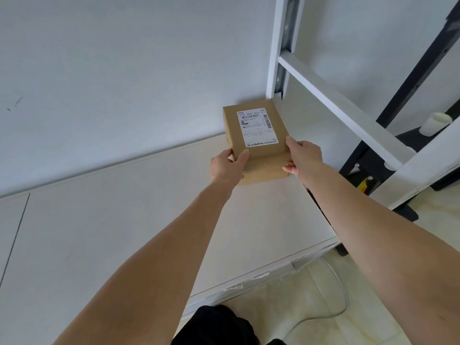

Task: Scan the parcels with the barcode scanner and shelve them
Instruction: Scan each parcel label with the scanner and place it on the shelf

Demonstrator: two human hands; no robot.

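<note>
As hands (263, 163) grip it, parcel (256, 140) flat on shelf (261, 220), long axis twd wall, label up

The brown cardboard parcel (256, 143) sits on the white flat shelf board (149, 220), toward its far right corner, close to the wall behind; the left hand (227, 168) grips its near left edge, the right hand (302, 158) its near right edge; the white metal shelf upright (278, 46) rises just behind and right of the parcel; a white paper roll (434, 123) lies farther right, on a black metal rack (410, 95); a white cable (333, 295) trails on the floor below the board's near edge.
</note>
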